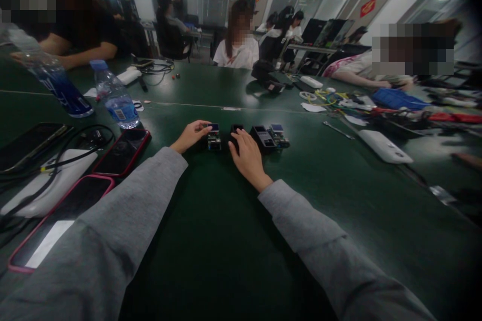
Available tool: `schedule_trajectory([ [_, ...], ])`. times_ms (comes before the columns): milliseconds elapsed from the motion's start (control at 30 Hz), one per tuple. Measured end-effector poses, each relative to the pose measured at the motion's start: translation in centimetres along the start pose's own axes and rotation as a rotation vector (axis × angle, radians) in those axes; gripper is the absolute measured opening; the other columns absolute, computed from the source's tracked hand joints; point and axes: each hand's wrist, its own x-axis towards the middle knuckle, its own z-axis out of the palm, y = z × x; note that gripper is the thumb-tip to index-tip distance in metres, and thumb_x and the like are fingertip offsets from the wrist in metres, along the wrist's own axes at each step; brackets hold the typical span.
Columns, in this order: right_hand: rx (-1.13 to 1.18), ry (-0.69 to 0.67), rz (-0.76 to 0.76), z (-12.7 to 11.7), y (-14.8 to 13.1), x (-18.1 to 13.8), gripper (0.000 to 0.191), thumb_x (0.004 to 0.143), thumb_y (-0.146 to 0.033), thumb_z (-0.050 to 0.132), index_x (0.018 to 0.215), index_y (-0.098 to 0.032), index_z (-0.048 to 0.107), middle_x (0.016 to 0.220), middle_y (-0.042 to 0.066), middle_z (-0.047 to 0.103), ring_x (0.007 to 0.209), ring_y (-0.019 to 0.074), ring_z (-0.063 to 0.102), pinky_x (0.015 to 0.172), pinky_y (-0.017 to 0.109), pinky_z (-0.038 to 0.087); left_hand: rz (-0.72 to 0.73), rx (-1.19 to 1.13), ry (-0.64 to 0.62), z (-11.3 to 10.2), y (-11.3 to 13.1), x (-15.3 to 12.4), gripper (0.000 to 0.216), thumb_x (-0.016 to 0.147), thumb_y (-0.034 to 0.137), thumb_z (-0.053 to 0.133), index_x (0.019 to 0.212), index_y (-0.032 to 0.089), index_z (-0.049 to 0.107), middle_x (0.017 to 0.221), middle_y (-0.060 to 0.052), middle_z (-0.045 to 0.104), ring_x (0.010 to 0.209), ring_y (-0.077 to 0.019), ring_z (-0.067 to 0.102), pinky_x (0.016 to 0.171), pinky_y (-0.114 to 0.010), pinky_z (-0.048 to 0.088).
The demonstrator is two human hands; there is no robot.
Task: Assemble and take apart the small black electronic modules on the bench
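Observation:
On a dark green table [211, 241], my left hand [191, 135] pinches a small circuit board with a blue screen [214, 138]. My right hand [246, 153] lies over a small black box [236, 130], its fingers curled on the box. Just to the right stand an open black case [263, 138] and a second small board with a blue screen [279, 135], both untouched. Both my arms wear grey sleeves.
Left of me lie several phones [122, 153], a white power bank with a black cable [48, 185] and two water bottles [115, 100]. A white device [384, 146], wires and tools clutter the right side. Other people sit along the table's far edge.

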Motion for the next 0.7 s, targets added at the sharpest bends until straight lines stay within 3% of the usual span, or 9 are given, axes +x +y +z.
schedule_trajectory([
  [200, 0.006, -0.051, -0.04, 0.4, 0.2, 0.2, 0.041, 0.101, -0.029, 0.041, 0.139, -0.015, 0.049, 0.149, 0.015, 0.044, 0.144, 0.0278, 0.033, 0.115, 0.056, 0.035, -0.02, -0.04, -0.006, 0.1, 0.4, -0.1, 0.042, 0.088, 0.046, 0.066, 0.116, 0.015, 0.065, 0.103, -0.01, 0.071, 0.086, -0.017, 0.065, 0.077, -0.031, 0.051],
  [433, -0.045, -0.014, -0.073, -0.3, -1.1, 0.2, 0.048, 0.101, -0.032, 0.042, 0.148, -0.018, 0.038, 0.16, 0.009, 0.027, 0.15, 0.0256, 0.014, 0.122, 0.054, 0.018, -0.008, 0.039, 0.037, 0.3, 0.4, -0.1, 0.041, 0.092, 0.049, 0.058, 0.116, 0.016, 0.065, 0.094, -0.008, 0.071, 0.076, -0.0156, 0.062, 0.069, -0.029, 0.05],
  [500, -0.054, -0.026, -0.088, -0.5, -1.4, 0.1, 0.051, 0.102, -0.035, 0.041, 0.151, -0.021, 0.033, 0.162, 0.006, 0.021, 0.151, 0.0247, 0.01, 0.123, 0.053, 0.014, 0.043, 0.166, 0.187, 0.2, 0.7, -0.3, 0.035, 0.097, 0.043, 0.052, 0.117, 0.018, 0.065, 0.097, -0.008, 0.069, 0.083, -0.018, 0.064, 0.075, -0.032, 0.051],
  [600, -0.066, -0.056, -0.107, -0.6, -1.7, 0.0, 0.053, 0.103, -0.037, 0.039, 0.154, -0.025, 0.027, 0.164, 0.003, 0.016, 0.152, 0.0238, 0.007, 0.124, 0.054, 0.01, 0.162, 0.423, 0.438, -0.4, 1.3, -0.7, 0.033, 0.1, 0.033, 0.042, 0.123, 0.022, 0.062, 0.118, -0.009, 0.064, 0.11, -0.0243, 0.06, 0.094, -0.038, 0.048],
  [700, -0.078, -0.064, -0.126, -0.6, -1.8, 0.0, 0.054, 0.104, -0.038, 0.038, 0.155, -0.023, 0.026, 0.164, 0.004, 0.016, 0.152, 0.023, 0.006, 0.124, 0.052, 0.009, 0.23, 0.622, 0.384, -1.2, 0.9, -0.8, 0.04, 0.1, 0.032, 0.042, 0.137, 0.025, 0.053, 0.143, -0.009, 0.051, 0.135, -0.0304, 0.044, 0.11, -0.045, 0.037],
])
